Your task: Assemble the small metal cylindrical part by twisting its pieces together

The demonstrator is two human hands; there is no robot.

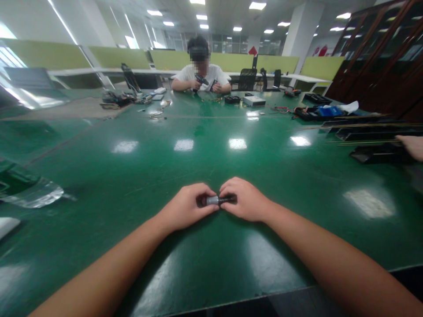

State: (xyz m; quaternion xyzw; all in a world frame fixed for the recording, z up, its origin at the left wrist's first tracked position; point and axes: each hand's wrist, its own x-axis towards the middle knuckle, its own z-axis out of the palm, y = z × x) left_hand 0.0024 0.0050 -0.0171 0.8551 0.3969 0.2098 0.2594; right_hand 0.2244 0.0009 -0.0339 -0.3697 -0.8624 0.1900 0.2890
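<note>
A small dark cylinder with a silver-grey middle section (212,200) lies sideways low over the green table, between my two hands. My left hand (190,204) curls its thumb and fingers round the left and grey part. The narrower dark right part is pinched by my right hand (243,200). The fingertips of both hands nearly meet at the object's middle. Its exact kind cannot be made out, and the fingers partly cover its ends.
A clear bottle (29,187) lies at the left. Across the green table (185,167), a person (201,72) holds a dark tool. Black trays (380,153) with thin rods and another person's hand (413,146) are at the right. Electronic parts (115,99) lie at the back left.
</note>
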